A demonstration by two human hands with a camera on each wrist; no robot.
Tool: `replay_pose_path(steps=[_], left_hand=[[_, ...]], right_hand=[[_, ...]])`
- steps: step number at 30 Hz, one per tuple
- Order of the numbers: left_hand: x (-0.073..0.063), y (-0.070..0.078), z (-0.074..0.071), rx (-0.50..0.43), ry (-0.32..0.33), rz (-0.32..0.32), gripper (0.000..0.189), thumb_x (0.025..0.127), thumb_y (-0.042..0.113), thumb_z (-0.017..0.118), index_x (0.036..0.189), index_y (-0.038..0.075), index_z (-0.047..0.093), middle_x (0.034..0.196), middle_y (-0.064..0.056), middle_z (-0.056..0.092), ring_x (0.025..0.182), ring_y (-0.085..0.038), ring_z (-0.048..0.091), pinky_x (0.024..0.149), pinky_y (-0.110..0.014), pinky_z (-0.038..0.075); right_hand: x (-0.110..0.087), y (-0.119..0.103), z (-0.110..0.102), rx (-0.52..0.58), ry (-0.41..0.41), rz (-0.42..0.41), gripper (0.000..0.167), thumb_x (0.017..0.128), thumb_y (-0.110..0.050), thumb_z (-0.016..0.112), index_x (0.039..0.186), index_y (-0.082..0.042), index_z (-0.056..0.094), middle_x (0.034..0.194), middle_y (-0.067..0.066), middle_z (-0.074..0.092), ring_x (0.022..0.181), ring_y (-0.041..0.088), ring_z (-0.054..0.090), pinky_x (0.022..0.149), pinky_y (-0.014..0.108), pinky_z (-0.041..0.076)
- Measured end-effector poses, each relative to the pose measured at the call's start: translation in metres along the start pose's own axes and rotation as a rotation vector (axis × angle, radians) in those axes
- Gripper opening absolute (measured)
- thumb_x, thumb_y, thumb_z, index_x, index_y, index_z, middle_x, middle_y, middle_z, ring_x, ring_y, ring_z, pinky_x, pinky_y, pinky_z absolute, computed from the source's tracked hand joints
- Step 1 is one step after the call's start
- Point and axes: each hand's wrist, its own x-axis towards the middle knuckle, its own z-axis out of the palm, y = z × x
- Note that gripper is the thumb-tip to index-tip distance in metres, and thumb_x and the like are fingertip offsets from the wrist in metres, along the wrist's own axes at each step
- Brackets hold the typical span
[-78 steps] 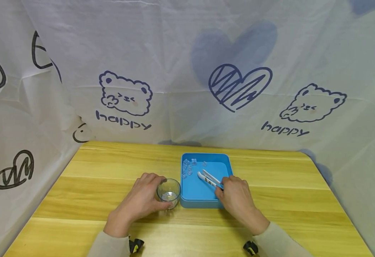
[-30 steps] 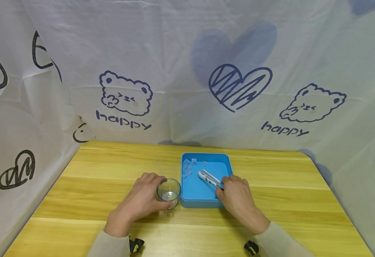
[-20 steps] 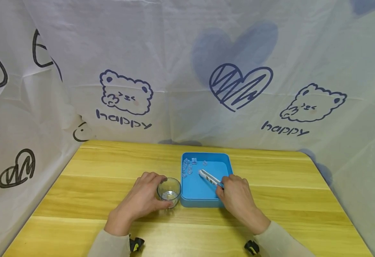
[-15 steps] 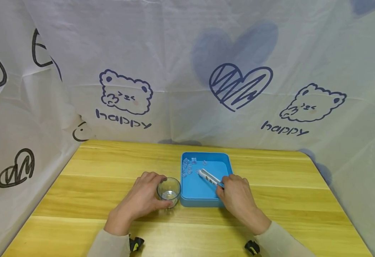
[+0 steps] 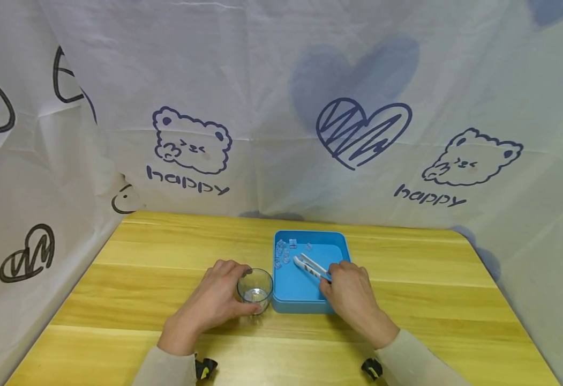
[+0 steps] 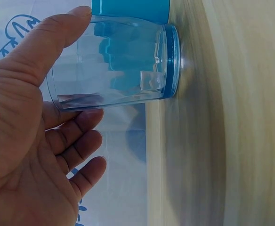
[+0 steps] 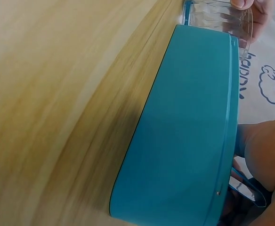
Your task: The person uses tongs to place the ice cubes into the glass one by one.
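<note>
My left hand (image 5: 216, 295) holds a clear drinking glass (image 5: 255, 287) upright on the table, with thumb and fingers on its side. The left wrist view shows a transparent cube (image 6: 150, 81) at the glass's bottom. My right hand (image 5: 352, 292) grips small white tongs (image 5: 308, 266) with a blue handle end. The arms of the tongs stand apart over the blue tray (image 5: 295, 306), tips toward its left side. Several clear cubes (image 5: 279, 251) lie along the tray's left wall, others (image 5: 293, 244) near its back. Whether a cube lies between the tips is unclear.
The tray's left wall stands right beside the glass. Wooden tabletop (image 5: 156, 257) surrounds both. A white printed cloth (image 5: 271, 177) hangs behind the table and at its sides.
The tongs, spread at first, closed with their tips by a small clear piece, and now stand spread again, slightly farther left. My left hand and the glass have stayed in place.
</note>
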Motion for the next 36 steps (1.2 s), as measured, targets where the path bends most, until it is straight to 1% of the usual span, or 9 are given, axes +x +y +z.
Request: replay_pose_path(steps=[6, 16, 23, 27, 32, 36], left_hand=[[0.0, 0.0, 0.0, 0.003, 0.0, -0.002, 0.082, 0.074, 0.052, 0.093, 0.138, 0.009, 0.065, 0.131, -0.006, 0.066, 0.123, -0.028, 0.054, 0.109, -0.049, 0.045], [0.0, 0.0, 0.0, -0.004, 0.0, -0.001, 0.083, 0.074, 0.052, 0.094, 0.138, 0.008, 0.065, 0.132, -0.007, 0.065, 0.125, -0.029, 0.054, 0.111, -0.05, 0.044], [0.0, -0.001, 0.001, -0.006, -0.001, -0.001, 0.083, 0.074, 0.053, 0.093, 0.139, 0.009, 0.064, 0.133, -0.007, 0.065, 0.125, -0.028, 0.054, 0.112, -0.05, 0.044], [0.0, -0.001, 0.001, -0.007, 0.001, 0.003, 0.085, 0.074, 0.053, 0.093, 0.14, 0.009, 0.064, 0.133, -0.007, 0.065, 0.126, -0.028, 0.054, 0.112, -0.05, 0.044], [0.0, -0.001, 0.001, -0.006, 0.002, 0.003, 0.085, 0.074, 0.054, 0.093, 0.139, 0.009, 0.064, 0.134, -0.006, 0.065, 0.126, -0.028, 0.054, 0.112, -0.05, 0.044], [0.0, -0.001, 0.001, -0.001, 0.003, 0.006, 0.085, 0.074, 0.055, 0.093, 0.139, 0.009, 0.064, 0.132, -0.006, 0.066, 0.125, -0.028, 0.054, 0.111, -0.049, 0.044]], right_hand=[[-0.003, 0.0, -0.002, -0.004, 0.009, -0.012, 0.025, 0.091, -0.02, 0.08, 0.077, -0.004, 0.065, 0.066, 0.001, 0.045, 0.062, 0.018, 0.042, 0.059, 0.033, 0.034], [-0.006, 0.002, -0.006, 0.002, 0.012, -0.012, 0.025, 0.091, -0.021, 0.079, 0.077, -0.005, 0.065, 0.065, 0.0, 0.045, 0.061, 0.018, 0.04, 0.059, 0.033, 0.034], [-0.003, 0.001, -0.003, 0.004, -0.023, 0.009, 0.025, 0.091, -0.022, 0.08, 0.079, -0.005, 0.067, 0.066, 0.0, 0.047, 0.062, 0.018, 0.042, 0.06, 0.033, 0.034], [-0.003, 0.0, -0.003, 0.001, -0.028, 0.012, 0.024, 0.092, -0.022, 0.079, 0.08, -0.004, 0.068, 0.066, 0.0, 0.046, 0.063, 0.018, 0.042, 0.061, 0.033, 0.035], [-0.005, -0.001, -0.007, 0.015, -0.011, 0.002, 0.023, 0.091, -0.021, 0.079, 0.08, -0.005, 0.067, 0.066, 0.0, 0.046, 0.063, 0.018, 0.041, 0.061, 0.033, 0.035], [-0.008, -0.003, -0.015, 0.035, 0.011, -0.017, 0.023, 0.091, -0.019, 0.079, 0.077, -0.007, 0.065, 0.066, -0.001, 0.045, 0.062, 0.017, 0.04, 0.061, 0.034, 0.035]])
